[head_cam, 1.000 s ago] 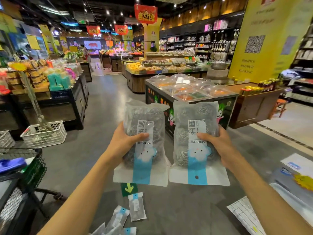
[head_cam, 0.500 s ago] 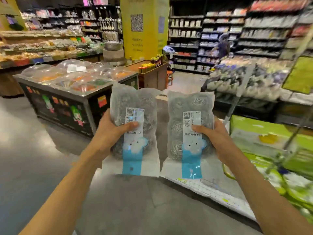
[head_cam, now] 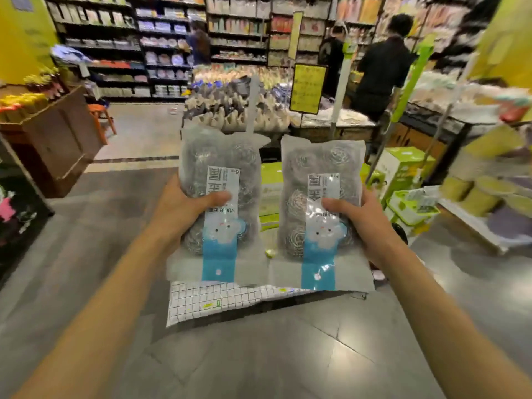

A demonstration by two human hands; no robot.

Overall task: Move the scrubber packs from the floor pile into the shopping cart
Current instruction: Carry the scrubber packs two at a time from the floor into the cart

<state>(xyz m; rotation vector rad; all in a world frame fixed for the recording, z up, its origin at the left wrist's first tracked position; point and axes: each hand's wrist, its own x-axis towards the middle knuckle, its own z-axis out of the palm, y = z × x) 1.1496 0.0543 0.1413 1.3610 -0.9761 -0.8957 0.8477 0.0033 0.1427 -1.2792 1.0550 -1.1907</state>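
Above the grey floor, the left hand gripped one scrubber pack upright, and the right hand gripped a second pack just beside it, thumbs pressed across the labels, over a grid-patterned package.

Fingers of both hands hidden behind 2 scrubber packs; background shelves blurred; cart unseen.
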